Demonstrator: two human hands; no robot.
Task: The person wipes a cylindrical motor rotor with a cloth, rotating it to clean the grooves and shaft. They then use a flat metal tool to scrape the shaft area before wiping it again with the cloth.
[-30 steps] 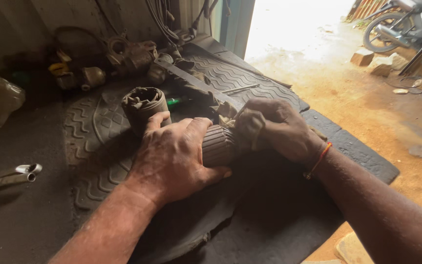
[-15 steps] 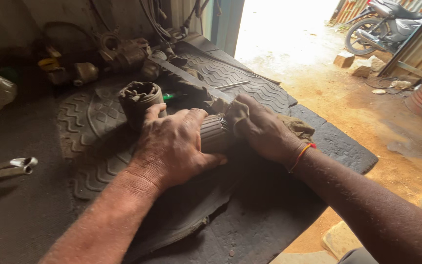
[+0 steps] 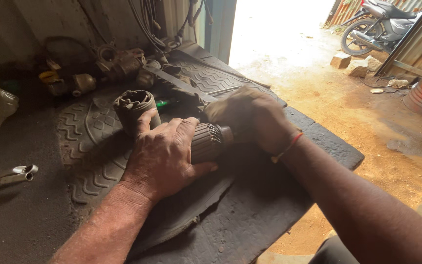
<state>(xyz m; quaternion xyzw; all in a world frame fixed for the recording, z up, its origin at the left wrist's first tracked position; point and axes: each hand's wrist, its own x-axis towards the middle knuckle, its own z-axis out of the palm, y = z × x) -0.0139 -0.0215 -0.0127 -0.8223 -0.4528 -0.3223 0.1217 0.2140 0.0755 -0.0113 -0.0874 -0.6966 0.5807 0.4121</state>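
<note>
1. Your hands are both closed on the ribbed metal cylinder point(image 3: 207, 142): your left hand point(image 3: 164, 156) wraps its near end and pins it down, and your right hand point(image 3: 252, 120) grips the far end, with what looks like a dirty rag bunched under the fingers.
2. That cylinder lies on its side on the rubber mat point(image 3: 89, 146) covering the tabletop point(image 3: 269, 210), just right of the upright grimy sleeve point(image 3: 135, 110).
3. Since a second ago your right hand has lifted and slid a little further off the cylinder's end, so more of the ribbed body and a lighter collar now show between your hands. Your left hand has hardly shifted.
4. Judging by that, you look to be mid-stroke, rubbing or twisting at the far end while the near end stays anchored.
5. Behind the sleeve sits a heap of greasy parts point(image 3: 118, 61); well left of it, a metal tube point(image 3: 10, 175) lies on the tabletop.
</note>
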